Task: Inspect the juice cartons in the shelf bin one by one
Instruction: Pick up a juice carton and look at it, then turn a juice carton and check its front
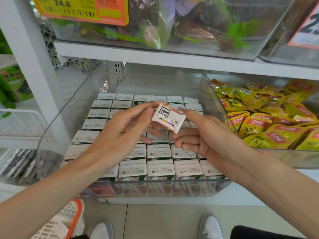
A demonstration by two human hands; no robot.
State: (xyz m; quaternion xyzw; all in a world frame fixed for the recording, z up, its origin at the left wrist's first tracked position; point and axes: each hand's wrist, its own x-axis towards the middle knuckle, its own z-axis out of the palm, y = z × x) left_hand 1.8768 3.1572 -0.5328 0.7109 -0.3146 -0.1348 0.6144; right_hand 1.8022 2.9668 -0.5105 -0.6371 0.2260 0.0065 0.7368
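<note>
Shelf bin [155, 188]: clear plastic, open at the top, its front wall low at the shelf's edge and its side walls rising toward the back. Shelf board above [155, 54] overhangs the rear half. There is open room between the carton tops and that board, and a bare strip of bin floor behind the last row.

Contents: cartons [160, 168] standing upright in tight rows, white tops up, date print showing on the near rows. They are packed side to side, touching. The middle rows are partly hidden by the hands.

One juice carton [168, 118] is held in the air over the middle of the bin, clear of the rows below and lower than the board above. It is tilted, with a folded end facing the camera.

Left hand [124, 128]: thumb and forefinger pinch the carton's left edge. Right hand [203, 135]: forefinger on the upper right corner, the other fingers curled beneath it. Both hands grip this one carton.

Right neighbour bin [207, 94]: clear wall touching the first bin, heaped with yellow snack packets [269, 121]. An upper bin [189, 49] holds bagged goods and carries a yellow price label [81, 9]. White upright post [32, 66] at left.
</note>
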